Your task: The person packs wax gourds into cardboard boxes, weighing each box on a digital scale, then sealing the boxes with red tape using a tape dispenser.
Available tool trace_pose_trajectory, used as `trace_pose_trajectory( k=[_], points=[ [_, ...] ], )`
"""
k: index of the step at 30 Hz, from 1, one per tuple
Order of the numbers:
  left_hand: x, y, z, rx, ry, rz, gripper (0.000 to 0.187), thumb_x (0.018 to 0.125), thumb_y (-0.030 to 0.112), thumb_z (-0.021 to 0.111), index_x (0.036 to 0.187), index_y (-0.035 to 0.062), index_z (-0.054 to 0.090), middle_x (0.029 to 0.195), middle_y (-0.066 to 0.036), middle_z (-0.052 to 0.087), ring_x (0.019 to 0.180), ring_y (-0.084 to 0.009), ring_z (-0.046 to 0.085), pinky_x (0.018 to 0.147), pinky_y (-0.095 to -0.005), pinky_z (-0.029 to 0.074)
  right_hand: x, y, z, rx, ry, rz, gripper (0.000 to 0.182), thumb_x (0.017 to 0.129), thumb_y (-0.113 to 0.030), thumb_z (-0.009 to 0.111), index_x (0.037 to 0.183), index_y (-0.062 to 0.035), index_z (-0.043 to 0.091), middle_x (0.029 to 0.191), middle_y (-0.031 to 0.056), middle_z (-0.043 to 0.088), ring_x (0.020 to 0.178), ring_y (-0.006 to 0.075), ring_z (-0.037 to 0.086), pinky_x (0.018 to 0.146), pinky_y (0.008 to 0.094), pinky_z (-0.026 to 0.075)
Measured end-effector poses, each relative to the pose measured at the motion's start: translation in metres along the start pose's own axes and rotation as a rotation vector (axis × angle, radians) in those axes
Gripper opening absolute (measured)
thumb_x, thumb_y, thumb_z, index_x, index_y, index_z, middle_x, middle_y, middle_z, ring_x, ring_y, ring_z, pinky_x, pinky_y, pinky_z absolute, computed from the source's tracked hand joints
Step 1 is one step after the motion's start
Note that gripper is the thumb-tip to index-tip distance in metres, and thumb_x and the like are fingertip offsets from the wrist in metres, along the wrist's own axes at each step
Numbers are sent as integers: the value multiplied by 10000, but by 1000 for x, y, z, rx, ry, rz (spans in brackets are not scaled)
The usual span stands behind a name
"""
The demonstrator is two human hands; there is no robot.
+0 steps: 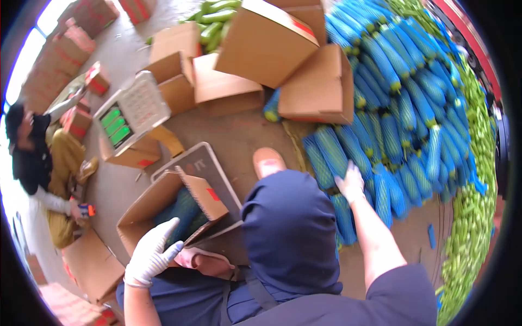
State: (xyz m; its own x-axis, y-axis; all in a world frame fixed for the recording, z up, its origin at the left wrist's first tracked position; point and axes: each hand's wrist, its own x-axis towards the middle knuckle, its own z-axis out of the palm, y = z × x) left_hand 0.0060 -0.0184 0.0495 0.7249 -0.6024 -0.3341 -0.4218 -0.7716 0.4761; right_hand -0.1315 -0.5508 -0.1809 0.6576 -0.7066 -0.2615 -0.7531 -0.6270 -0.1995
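Note:
My left hand [153,253], in a white glove with bluish fingertips, is over the near edge of an open cardboard box [136,214], fingers apart and holding nothing. Inside that box lie green vegetables in blue netting [184,214]. The box stands on the dark platform of a scale [220,185]. My right hand [352,182], also pale-gloved, reaches down onto a large pile of blue-netted long green vegetables [391,125] at the right. Its fingers touch the pile's near part; whether they grip one cannot be made out.
The scale's display [115,127] stands left of centre. Open cardboard boxes [266,43] stand ahead, beside loose green vegetables [217,19]. A person [38,157] sits at the left holding a tool. Loose green vegetables [473,217] line the far right.

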Motion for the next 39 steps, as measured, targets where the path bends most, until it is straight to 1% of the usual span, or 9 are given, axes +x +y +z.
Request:
trace_pose_trajectory(
  k=[6, 14, 17, 21, 23, 28, 32, 36, 39],
  points=[
    [-42, -42, -40, -547, 498, -61, 580, 937, 232, 688, 1436, 8, 492, 1418, -132, 559, 1283, -248, 546, 1090, -366, 408, 6, -16, -26, 71, 60, -529, 715, 806, -311, 764, 1381, 28, 505, 1364, 242, 558, 1279, 378, 529, 1097, 433, 420],
    [-277, -261, -40, -681, 1274, -276, 739, 1004, 71, 502, 1617, 139, 95, 1643, -46, 223, 1463, -225, 333, 1137, -299, 354, 89, -102, -210, 1182, -574, -378, 384, 950, -312, 636, 1231, -51, 615, 969, 61, 694, 793, 184, 678, 700, 293, 541],
    [-432, -320, -19, -794, 1573, -532, 681, 1019, 436, 426, 1614, 295, 128, 1682, 20, 128, 1535, -260, 161, 1183, -612, 136, 175, -68, -300, 864, -646, -443, 243, 1028, -293, 456, 999, -97, 596, 818, 71, 626, 674, 155, 600, 510, 306, 445],
    [-588, -324, 25, -693, 2058, -812, 752, 967, 589, 459, 1578, 183, 291, 1648, -72, 212, 1491, -341, 239, 1194, -553, 186, 240, -44, -378, 702, 855, -529, 484, 1001, -441, 580, 1198, -2, 635, 1030, 105, 675, 930, 205, 582, 902, 361, 469],
    [-635, -333, 67, -322, 2222, -979, 677, 1033, 476, 414, 1535, 26, 349, 1628, -145, 245, 1456, -264, 327, 1198, -431, 265, 213, -56, -394, 627, 763, -479, 474, 982, -410, 612, 1245, -16, 619, 1095, 87, 683, 1012, 194, 593, 961, 356, 454],
    [-647, -274, 167, -252, 1344, -1643, 722, 896, 526, 660, 1383, 5, 547, 1416, -222, 544, 1277, -365, 531, 1104, -422, 395, 65, -136, -376, 406, -361, -55, 602, 913, -407, 670, 1348, -8, 552, 1251, 194, 626, 1024, 373, 641, 866, 511, 526],
    [-700, -321, 252, 21, 1240, -1953, 704, 908, 540, 637, 1355, 0, 568, 1382, -227, 567, 1234, -374, 559, 1061, -435, 436, 48, -159, -389, 97, -194, -188, 732, 921, -456, 666, 1437, 19, 458, 1368, 218, 559, 1160, 342, 589, 972, 489, 475],
    [-686, -304, 215, 190, 1462, -1880, 693, 907, 526, 647, 1354, 3, 565, 1343, -234, 593, 1179, -387, 594, 1034, -447, 459, 151, -132, -414, 165, 607, -379, 789, 913, -460, 687, 1469, 25, 409, 1402, 247, 550, 1297, 322, 529, 1102, 392, 380],
    [-733, -365, 203, -89, 1676, -1643, 699, 937, 474, 624, 1443, 21, 458, 1457, -199, 489, 1319, -352, 463, 1108, -444, 370, 143, -148, -441, 144, 655, -341, 881, 876, -536, 700, 1502, -7, 378, 1456, 263, 494, 1366, 353, 473, 1129, 391, 354]
  ],
)
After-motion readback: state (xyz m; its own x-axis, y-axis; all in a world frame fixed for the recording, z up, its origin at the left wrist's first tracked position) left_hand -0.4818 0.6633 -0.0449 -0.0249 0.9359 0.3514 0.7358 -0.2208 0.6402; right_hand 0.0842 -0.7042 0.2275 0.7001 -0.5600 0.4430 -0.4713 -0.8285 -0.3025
